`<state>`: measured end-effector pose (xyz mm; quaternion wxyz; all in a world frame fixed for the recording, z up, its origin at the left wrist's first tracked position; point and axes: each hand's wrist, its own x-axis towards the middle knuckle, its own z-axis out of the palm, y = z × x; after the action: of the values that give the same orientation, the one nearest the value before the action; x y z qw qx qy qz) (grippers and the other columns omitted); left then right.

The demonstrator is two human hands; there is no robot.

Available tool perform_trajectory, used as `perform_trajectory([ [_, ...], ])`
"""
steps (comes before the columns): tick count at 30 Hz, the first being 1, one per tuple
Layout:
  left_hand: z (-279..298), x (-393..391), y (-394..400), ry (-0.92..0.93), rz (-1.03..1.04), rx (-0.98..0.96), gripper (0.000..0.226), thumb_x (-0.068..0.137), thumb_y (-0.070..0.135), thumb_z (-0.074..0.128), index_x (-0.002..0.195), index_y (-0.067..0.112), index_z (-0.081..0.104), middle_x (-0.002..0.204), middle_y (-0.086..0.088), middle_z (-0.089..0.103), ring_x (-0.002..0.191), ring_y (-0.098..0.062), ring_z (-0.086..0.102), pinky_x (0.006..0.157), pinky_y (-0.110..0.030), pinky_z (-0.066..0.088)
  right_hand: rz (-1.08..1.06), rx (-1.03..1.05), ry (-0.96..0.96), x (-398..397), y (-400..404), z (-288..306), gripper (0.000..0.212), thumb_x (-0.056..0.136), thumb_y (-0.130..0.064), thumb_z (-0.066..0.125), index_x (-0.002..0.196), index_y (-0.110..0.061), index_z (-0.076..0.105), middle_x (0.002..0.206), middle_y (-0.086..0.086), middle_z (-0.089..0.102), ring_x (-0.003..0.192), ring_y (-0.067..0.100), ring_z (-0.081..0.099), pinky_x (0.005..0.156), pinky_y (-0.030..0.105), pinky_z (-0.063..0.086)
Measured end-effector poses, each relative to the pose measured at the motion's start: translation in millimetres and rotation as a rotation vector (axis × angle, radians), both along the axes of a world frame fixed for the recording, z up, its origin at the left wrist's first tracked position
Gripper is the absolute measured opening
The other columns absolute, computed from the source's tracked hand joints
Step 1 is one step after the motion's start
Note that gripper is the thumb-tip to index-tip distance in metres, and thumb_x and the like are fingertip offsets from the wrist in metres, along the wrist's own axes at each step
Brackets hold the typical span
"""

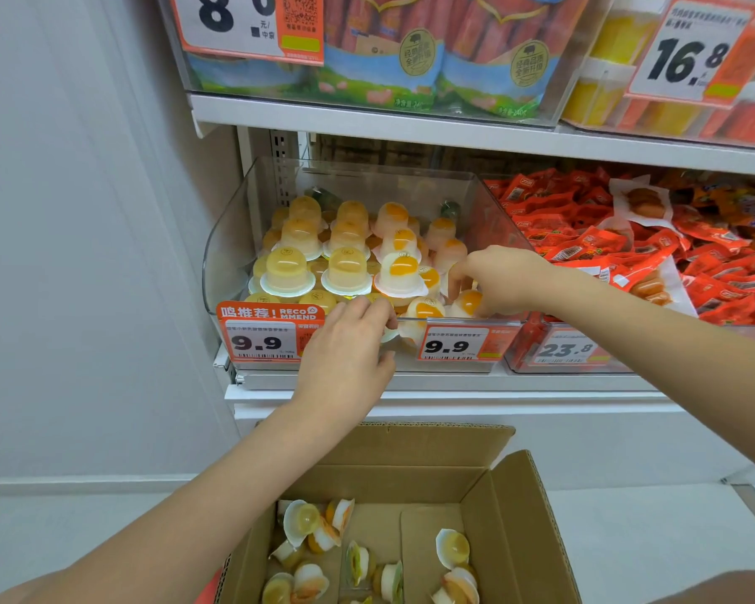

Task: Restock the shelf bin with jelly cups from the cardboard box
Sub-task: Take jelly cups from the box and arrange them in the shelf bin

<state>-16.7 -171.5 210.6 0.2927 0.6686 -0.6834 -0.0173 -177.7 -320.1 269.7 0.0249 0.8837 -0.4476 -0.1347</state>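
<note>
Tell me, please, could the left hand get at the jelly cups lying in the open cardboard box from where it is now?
Probably yes: the brown cardboard box stands flaps open directly below the left hand, and nothing covers the jelly cups inside.

two hands (349, 342), one cardboard box (519, 507), one shelf bin (236, 237)

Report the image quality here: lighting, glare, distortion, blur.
Head view: bright, even store light with soft shadows; pale glare on the clear shelf bin wall; wide-angle bending bows the shelf edges; left hand and right hand slightly soft; cardboard box reasonably sharp.
</note>
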Motion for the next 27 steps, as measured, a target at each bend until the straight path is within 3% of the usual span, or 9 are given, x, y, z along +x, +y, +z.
perform_trajectory([
  [4,0.0,-0.2,-0.1,-0.007,0.004,0.006,0.024,0.084,0.016,0.06,0.106,0.02,0.052,0.105,0.006,0.051,0.103,-0.015,0.044,0.069,-0.024,0.036,-0.002,0.059,0.002,-1.1,-1.1,5.4,0.038,0.076,-0.015,0.071,0.109,-0.034,0.065,0.106,-0.004,0.061,0.097,0.017,0.056,0.068,0.029,0.046],
  [10,-0.3,-0.1,-0.1,-0.012,0.003,0.004,0.024,0.085,0.016,0.06,0.107,0.02,0.052,0.106,0.005,0.051,0.103,-0.015,0.044,0.068,-0.023,0.034,0.003,-0.017,0.055,-0.5,-0.6,-1.8,0.043,0.083,-0.015,0.065,0.121,-0.033,0.056,0.119,-0.004,0.059,0.106,0.018,0.054,0.069,0.029,0.04],
  [19,-0.2,-0.2,0.4,-0.018,0.004,0.003,0.024,0.085,0.017,0.061,0.107,0.02,0.052,0.107,0.006,0.051,0.103,-0.014,0.044,0.069,-0.023,0.036,-0.012,-0.021,0.034,-1.2,-1.6,0.7,0.037,0.08,-0.02,0.07,0.115,-0.028,0.061,0.11,-0.001,0.06,0.1,0.019,0.055,0.066,0.03,0.041],
  [27,0.2,0.2,0.7,-0.024,0.005,0.005,0.024,0.085,0.016,0.06,0.107,0.02,0.052,0.107,0.005,0.051,0.103,-0.015,0.045,0.068,-0.023,0.036,-0.039,0.012,0.022,-0.5,-0.9,2.2,0.049,0.078,-0.022,0.074,0.122,-0.028,0.055,0.118,-0.001,0.058,0.107,0.021,0.056,0.07,0.031,0.043],
])
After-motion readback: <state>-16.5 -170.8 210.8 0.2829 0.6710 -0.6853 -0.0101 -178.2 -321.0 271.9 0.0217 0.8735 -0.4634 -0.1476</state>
